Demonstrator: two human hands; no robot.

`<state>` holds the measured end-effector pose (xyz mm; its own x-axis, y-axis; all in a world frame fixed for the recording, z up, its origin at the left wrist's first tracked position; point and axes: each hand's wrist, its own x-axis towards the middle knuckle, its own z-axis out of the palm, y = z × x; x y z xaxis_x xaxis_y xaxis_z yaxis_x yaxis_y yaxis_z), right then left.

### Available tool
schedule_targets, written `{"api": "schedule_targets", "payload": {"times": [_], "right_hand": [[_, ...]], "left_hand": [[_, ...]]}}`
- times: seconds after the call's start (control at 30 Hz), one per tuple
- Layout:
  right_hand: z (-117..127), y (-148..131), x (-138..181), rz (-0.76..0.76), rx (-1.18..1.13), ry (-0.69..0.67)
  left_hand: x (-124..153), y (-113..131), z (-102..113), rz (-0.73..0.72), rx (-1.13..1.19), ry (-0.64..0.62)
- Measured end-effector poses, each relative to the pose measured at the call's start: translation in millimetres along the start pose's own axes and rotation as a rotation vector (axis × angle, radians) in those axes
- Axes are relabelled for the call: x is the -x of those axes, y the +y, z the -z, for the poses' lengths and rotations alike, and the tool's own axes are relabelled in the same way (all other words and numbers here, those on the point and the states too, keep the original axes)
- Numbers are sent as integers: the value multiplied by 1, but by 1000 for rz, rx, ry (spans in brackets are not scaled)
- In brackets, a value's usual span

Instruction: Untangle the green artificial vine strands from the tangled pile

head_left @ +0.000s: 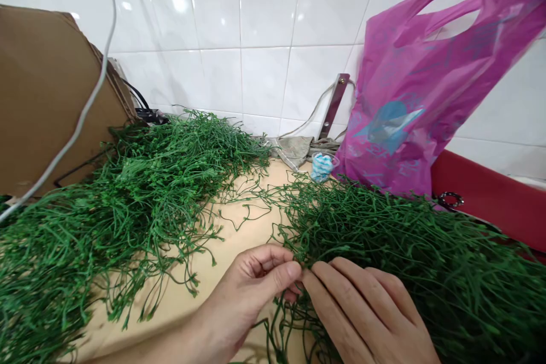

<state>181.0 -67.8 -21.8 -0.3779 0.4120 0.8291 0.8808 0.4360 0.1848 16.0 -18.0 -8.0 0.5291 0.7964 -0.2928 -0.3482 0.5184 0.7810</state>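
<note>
Two heaps of thin green plastic stems cover a beige table [251,230]: one heap [128,193] on the left, another heap [405,261] on the right. My left hand [247,296] and my right hand [362,307] meet at the near edge of the right heap. Thumb and forefinger of the left hand pinch a green stem [303,264]. The right hand's fingertips press together on the same stem, the other fingers lying over the heap.
A magenta plastic bag [426,85] stands at the back right against the white tiled wall. A small cup of blue-white pieces [322,166] sits beside it. Brown cardboard [46,91] and a white cable [85,108] are at the left. A red box [490,193] lies at the right.
</note>
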Motion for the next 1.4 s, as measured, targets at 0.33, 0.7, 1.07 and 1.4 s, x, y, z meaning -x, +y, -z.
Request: {"api": "schedule_targets", "payload": {"times": [0.33, 0.7, 1.07, 1.4], "right_hand": [[10, 0, -21, -181, -277, -203], [9, -8, -23, -347, -430, -217], [22, 3, -25, -236, -227, -165], [25, 1, -23, -107, -18, -173]], "left_hand": [[4, 2, -3, -10, 153, 82], [4, 8, -6, -12, 240, 94], [2, 11, 0, -134, 4, 84], [5, 12, 2, -216, -165, 38]]}}
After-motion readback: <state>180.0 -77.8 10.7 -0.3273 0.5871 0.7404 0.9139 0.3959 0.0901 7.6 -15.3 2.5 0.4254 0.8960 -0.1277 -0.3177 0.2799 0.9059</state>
